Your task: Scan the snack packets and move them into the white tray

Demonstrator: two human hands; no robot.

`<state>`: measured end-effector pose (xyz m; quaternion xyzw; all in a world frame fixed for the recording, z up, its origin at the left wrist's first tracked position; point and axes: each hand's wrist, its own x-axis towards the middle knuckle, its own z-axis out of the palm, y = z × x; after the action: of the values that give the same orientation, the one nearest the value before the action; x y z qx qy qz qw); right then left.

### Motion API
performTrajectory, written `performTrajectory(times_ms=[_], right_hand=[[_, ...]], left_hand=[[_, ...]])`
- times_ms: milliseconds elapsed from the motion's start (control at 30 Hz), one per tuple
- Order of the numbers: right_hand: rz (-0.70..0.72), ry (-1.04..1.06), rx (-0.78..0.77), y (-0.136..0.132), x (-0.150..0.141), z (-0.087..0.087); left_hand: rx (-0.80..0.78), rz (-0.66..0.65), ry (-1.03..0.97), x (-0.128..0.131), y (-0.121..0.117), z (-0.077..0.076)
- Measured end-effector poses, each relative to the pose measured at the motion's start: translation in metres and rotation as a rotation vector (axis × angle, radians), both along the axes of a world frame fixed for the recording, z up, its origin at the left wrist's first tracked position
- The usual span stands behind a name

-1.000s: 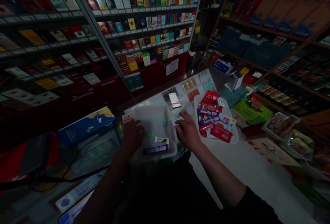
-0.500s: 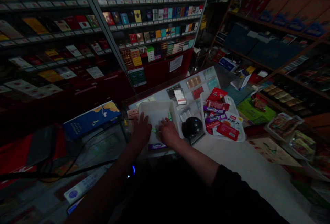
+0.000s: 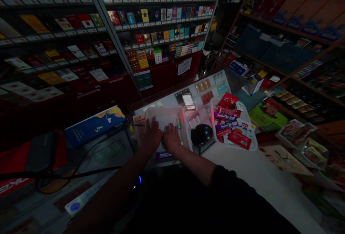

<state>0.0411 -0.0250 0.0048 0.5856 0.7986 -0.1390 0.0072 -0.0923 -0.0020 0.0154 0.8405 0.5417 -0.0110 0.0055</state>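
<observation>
White plastic forms the round-cornered tub [image 3: 165,113] beneath left hand [image 3: 152,136] and right hand [image 3: 171,139], both grips unclear.

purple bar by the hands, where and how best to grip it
I'd pinch the purple bar across its narrow width near the middle, from above: it is long and slim, close to the near wall of the tub, which could block a low approach.

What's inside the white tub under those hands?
In the tub, a purple bar lies along the near side and a small green pack by the right wall. The left hand and right hand cover the middle; what's under them is hidden.
</observation>
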Motion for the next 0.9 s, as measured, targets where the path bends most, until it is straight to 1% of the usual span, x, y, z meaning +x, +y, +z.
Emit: performTrajectory(times_ms=[100, 267, 433, 533, 633, 733, 900], right_hand=[[-0.013, 0.006, 0.014, 0.002, 0.001, -0.004], [0.013, 0.006, 0.04, 0.004, 0.004, -0.013], [0.035, 0.017, 0.026, 0.006, 0.006, -0.017], [0.024, 0.028, 0.028, 0.005, 0.01, -0.013], [0.013, 0.029, 0.03, 0.003, 0.016, -0.005], [0.005, 0.026, 0.022, 0.001, 0.024, 0.002], [-0.022, 0.058, 0.032, -0.001, 0.039, 0.01]], left_hand=[[0.012, -0.023, 0.037, 0.0, 0.0, -0.001], [0.001, -0.062, 0.059, -0.001, 0.001, -0.002], [0.029, -0.026, 0.022, -0.001, -0.001, -0.004], [0.034, -0.056, 0.025, -0.002, -0.002, -0.005], [0.043, -0.107, 0.042, -0.003, -0.002, -0.007], [0.048, -0.149, 0.011, -0.005, -0.001, -0.006], [0.009, -0.182, -0.022, -0.009, 0.0, 0.005]])
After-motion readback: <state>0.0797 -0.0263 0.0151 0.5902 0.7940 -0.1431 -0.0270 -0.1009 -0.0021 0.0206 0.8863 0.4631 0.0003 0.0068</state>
